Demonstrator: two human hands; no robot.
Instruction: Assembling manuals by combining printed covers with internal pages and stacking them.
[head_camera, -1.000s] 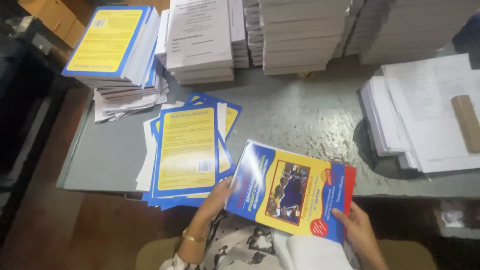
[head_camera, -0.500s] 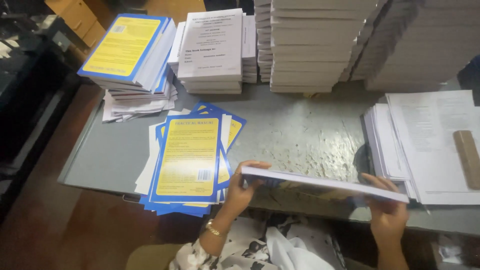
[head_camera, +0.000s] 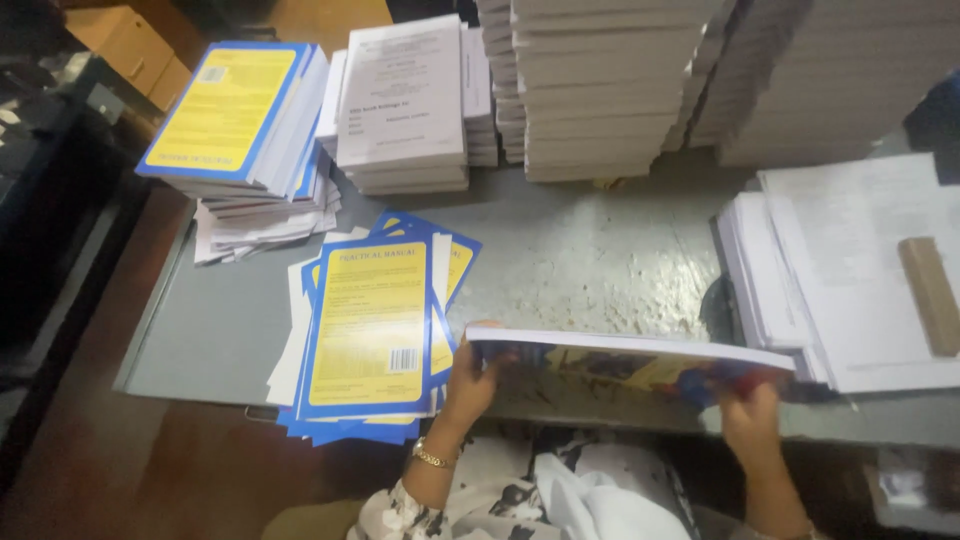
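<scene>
Booklet held nearly flat above the grey table's front edge, left hand and right hand closed on its opposite ends, colourful cover facing down, beside a fanned pile of yellow-and-blue covers.

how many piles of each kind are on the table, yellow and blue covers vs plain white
Yellow and blue cover piles: 2, a fanned pile near the left hand and a stacked pile at the back left
White paper piles: 4 that can be told apart, one at the back, tall stacks and, one at right
Total: 6
</scene>
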